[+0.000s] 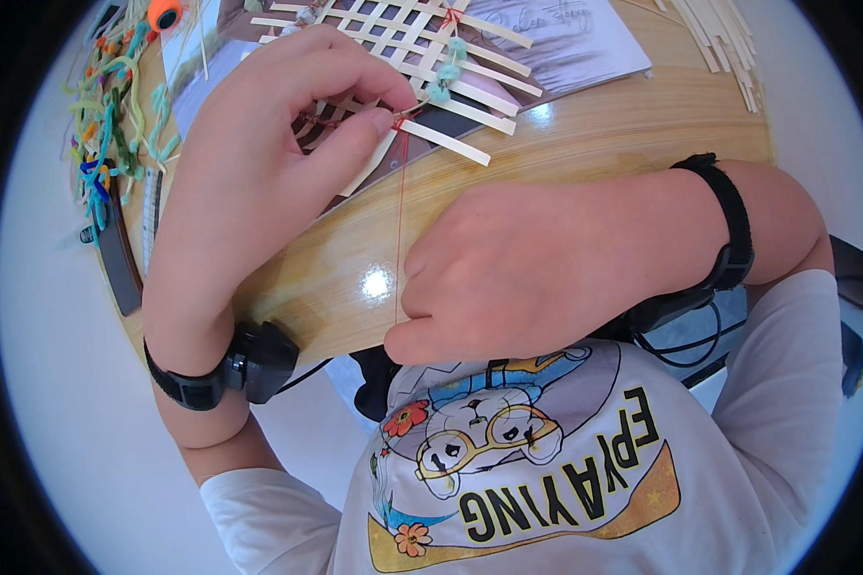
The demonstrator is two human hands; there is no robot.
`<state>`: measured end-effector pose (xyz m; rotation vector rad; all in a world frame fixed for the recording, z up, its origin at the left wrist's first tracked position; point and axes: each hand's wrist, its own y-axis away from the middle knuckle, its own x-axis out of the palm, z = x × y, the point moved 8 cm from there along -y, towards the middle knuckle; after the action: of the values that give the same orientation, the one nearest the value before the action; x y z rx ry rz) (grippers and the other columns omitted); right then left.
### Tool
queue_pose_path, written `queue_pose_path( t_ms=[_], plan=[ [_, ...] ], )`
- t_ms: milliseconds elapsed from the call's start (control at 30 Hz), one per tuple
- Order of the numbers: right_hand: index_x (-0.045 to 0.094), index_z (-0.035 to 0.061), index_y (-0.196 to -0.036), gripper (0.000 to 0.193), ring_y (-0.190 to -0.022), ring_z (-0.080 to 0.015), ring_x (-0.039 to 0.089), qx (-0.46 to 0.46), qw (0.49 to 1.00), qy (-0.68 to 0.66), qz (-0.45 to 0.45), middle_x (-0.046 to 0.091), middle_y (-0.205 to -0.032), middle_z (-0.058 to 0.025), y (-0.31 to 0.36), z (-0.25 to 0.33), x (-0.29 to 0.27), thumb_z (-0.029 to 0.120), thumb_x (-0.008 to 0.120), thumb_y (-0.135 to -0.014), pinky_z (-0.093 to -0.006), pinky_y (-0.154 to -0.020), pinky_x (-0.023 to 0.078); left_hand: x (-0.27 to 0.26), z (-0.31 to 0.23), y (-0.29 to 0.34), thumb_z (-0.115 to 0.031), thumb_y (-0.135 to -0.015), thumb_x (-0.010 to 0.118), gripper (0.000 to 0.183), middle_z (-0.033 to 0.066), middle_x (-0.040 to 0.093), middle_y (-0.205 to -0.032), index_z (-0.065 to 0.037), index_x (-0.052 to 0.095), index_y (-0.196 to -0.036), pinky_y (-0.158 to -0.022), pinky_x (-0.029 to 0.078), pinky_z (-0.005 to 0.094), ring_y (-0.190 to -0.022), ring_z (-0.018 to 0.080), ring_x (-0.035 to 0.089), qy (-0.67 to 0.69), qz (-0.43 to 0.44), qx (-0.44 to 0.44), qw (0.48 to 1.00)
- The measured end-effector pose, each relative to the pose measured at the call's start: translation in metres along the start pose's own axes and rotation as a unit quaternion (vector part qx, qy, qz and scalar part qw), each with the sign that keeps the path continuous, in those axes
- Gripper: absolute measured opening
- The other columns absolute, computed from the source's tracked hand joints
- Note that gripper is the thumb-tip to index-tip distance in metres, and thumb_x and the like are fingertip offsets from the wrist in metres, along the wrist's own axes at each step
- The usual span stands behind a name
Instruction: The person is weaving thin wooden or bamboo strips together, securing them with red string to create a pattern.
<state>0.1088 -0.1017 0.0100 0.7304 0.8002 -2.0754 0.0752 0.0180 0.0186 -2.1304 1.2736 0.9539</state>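
A woven lattice of pale flat strips (470, 97) lies at the far side of the table, its strip ends sticking out at the edge. My left hand (288, 125) pinches the lattice's near corner between thumb and forefinger, beside a red knot. From that knot a thin red thread (400, 211) runs taut toward me, down to my right hand (508, 268). The right hand is closed, knuckles up, above the table's near edge; its fingertips are hidden, but the thread ends at them. Fluffy mint-green yarn (448, 72) is wound along the lattice's right edge.
Under the lattice lies a printed sheet (594, 48) on the wooden table (642, 134). Loose pale strips (719, 43) lie at the back right. At the left are colourful yarn pieces (115, 105), an orange round object (164, 13), a ruler (151, 216) and a dark long object (117, 254).
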Motion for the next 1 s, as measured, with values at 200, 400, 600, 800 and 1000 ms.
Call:
queue_pose_path(
  t_ms=[200, 400, 600, 800, 1000],
  plan=[
    [0.055, 0.0017, -0.086, 0.012, -0.076, -0.0317, 0.064, 0.001, 1.000, 0.000, -0.001, 0.058, -0.069, -0.0119, 0.000, 0.000, 0.002, 0.013, 0.060, -0.085, -0.0410, -0.063, 0.053, 0.001, 0.000, 0.000, -0.004, -0.091, 0.070, 0.008, 0.0054, 0.063, -0.096, 0.000, 0.068, -0.098, -0.081, 0.046, 0.0272, -0.091, 0.0177, 0.060, -0.008, 0.017, 0.017, 1.000],
    [0.055, 0.0014, -0.087, 0.013, -0.076, -0.0325, 0.064, 0.001, 1.000, -0.006, 0.003, 0.059, -0.070, -0.0123, 0.000, 0.000, 0.003, 0.013, 0.060, -0.086, -0.0415, -0.063, 0.053, 0.001, -0.001, 0.001, -0.004, -0.091, 0.070, 0.007, 0.0059, 0.062, -0.096, 0.000, 0.067, -0.096, -0.082, 0.046, 0.0285, -0.091, 0.0186, 0.059, -0.018, 0.017, 0.004, 1.000],
    [0.055, 0.0028, -0.088, 0.012, -0.074, -0.0311, 0.064, -0.008, 1.000, 0.016, -0.005, 0.058, -0.070, -0.0111, 0.001, 0.003, 0.004, 0.013, 0.061, -0.085, -0.0411, -0.060, 0.053, 0.001, 0.000, 0.003, -0.005, -0.091, 0.071, 0.008, 0.0055, 0.062, -0.095, 0.000, 0.067, -0.096, -0.080, 0.046, 0.0277, -0.088, 0.0178, 0.059, -0.019, 0.006, 0.009, 1.000],
    [0.056, 0.0068, -0.091, 0.010, -0.071, -0.0279, 0.062, -0.033, 0.994, -0.068, -0.074, 0.057, -0.070, -0.0073, 0.000, 0.011, -0.006, 0.013, 0.061, -0.086, -0.0386, -0.056, 0.050, 0.001, 0.001, 0.002, -0.004, -0.090, 0.071, 0.008, 0.0045, 0.063, -0.095, 0.000, 0.067, -0.096, -0.076, 0.046, 0.0263, -0.085, 0.0150, 0.059, -0.004, 0.008, -0.002, 1.000],
    [0.057, 0.0087, -0.097, 0.012, -0.071, -0.0255, 0.061, 0.031, 0.988, -0.129, -0.079, 0.055, -0.071, -0.0054, 0.000, 0.012, -0.019, 0.013, 0.061, -0.087, -0.0376, -0.056, 0.050, -0.001, -0.002, 0.000, -0.004, -0.090, 0.072, 0.007, 0.0050, 0.063, -0.095, 0.000, 0.068, -0.095, -0.075, 0.046, 0.0267, -0.084, 0.0155, 0.058, 0.001, -0.004, 0.007, 1.000]
  ],
)
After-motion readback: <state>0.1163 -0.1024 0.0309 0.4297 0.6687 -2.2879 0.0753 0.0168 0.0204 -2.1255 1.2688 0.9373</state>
